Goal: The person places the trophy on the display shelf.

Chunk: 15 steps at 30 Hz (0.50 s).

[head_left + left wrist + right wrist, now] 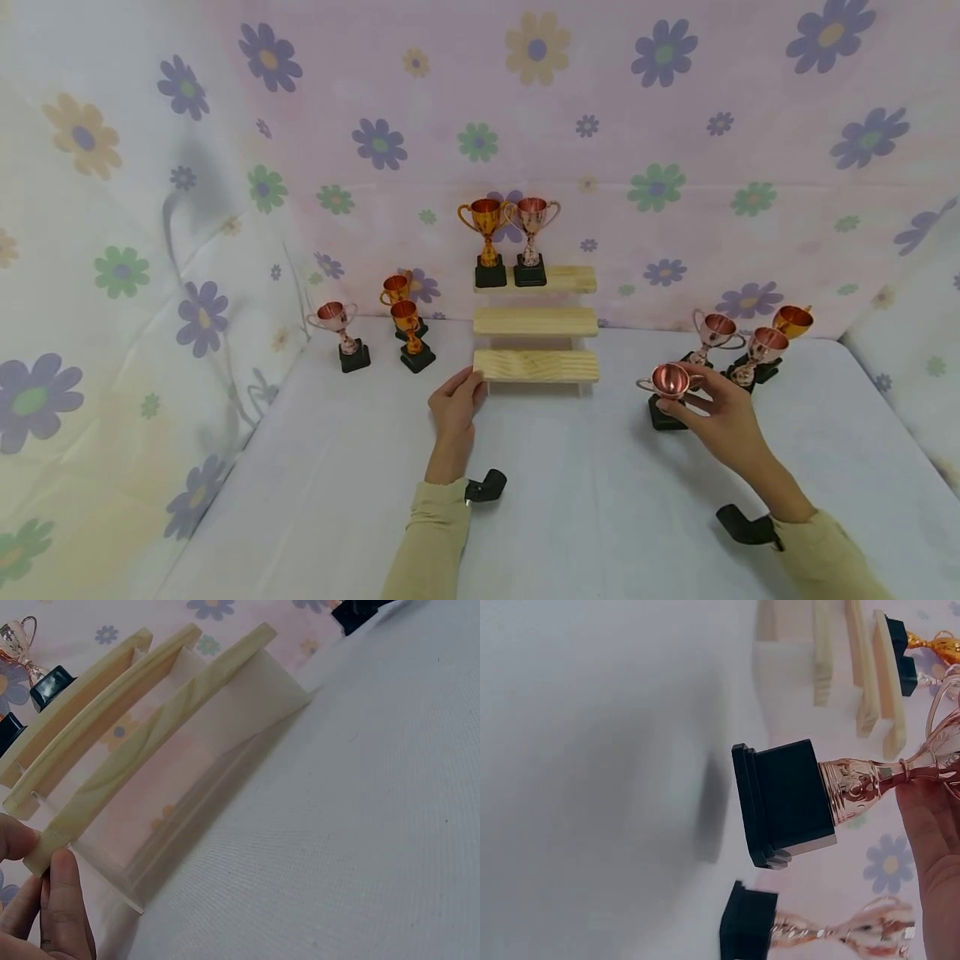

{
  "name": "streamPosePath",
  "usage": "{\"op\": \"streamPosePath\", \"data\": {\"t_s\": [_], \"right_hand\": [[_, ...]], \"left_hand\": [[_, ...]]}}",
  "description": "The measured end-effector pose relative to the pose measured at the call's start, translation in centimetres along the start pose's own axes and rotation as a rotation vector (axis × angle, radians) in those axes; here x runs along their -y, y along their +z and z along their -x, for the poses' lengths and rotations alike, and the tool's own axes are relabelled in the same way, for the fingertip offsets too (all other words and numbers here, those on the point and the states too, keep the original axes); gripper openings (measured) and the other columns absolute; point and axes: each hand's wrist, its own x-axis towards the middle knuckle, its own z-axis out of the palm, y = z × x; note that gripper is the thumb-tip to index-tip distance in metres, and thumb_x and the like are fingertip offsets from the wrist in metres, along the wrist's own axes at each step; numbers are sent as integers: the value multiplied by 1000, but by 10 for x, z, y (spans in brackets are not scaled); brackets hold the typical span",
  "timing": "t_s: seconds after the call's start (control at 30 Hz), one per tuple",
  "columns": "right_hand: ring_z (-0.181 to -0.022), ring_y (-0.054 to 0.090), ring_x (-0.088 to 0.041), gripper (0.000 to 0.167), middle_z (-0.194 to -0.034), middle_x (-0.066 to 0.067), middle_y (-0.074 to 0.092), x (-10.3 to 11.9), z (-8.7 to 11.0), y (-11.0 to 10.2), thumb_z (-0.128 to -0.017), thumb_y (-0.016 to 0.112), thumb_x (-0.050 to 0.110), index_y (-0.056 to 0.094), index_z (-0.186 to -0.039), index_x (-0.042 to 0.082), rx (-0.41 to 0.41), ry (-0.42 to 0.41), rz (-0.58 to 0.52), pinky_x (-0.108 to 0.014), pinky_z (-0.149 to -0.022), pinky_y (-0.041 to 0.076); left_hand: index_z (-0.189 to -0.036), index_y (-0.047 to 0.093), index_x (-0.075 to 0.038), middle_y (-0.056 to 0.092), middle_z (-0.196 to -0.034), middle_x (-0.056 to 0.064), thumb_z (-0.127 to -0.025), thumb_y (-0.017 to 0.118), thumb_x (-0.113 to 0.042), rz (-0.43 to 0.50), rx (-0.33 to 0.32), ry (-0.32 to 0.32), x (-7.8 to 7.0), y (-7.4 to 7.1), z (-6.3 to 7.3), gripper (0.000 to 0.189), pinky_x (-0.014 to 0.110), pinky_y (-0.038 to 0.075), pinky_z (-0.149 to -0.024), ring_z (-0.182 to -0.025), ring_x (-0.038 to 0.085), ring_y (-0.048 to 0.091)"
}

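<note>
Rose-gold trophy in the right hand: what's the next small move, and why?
I'd carry the rose-gold trophy toward the top shelf, probably to its bare right end. The right hand holds it with its black base off the table, and the left hand grips the bottom shelf, perhaps steadying it.

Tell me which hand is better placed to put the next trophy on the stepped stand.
Probably the right hand: it holds a rose-gold trophy, while the left hand holds no trophy and grips the left end of the lowest wooden step.
</note>
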Motion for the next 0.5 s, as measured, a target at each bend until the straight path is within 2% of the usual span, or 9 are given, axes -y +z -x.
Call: {"op": "streamPosePath", "data": {"t_s": [0.33, 0.5], "right_hand": [[-101, 66, 3, 60, -117, 17, 64, 24, -35, 16, -75, 80, -18, 61, -131, -5, 6, -31, -88, -12, -85, 55], [-104, 68, -2, 58, -120, 11, 67, 34, -60, 23, -76, 75, -24, 60, -130, -9, -6, -90, -217, -17, -87, 57]], "left_hand": [[-118, 71, 6, 69, -112, 19, -90, 74, -1, -4, -8, -5, -1, 0, 0, 29, 24, 62, -79, -86, 15, 70], [-118, 71, 5, 69, -111, 19, -89, 74, -1, -2, -9, -8, 1, 1, -1, 29, 24, 62, -78, -84, 15, 71]]}}
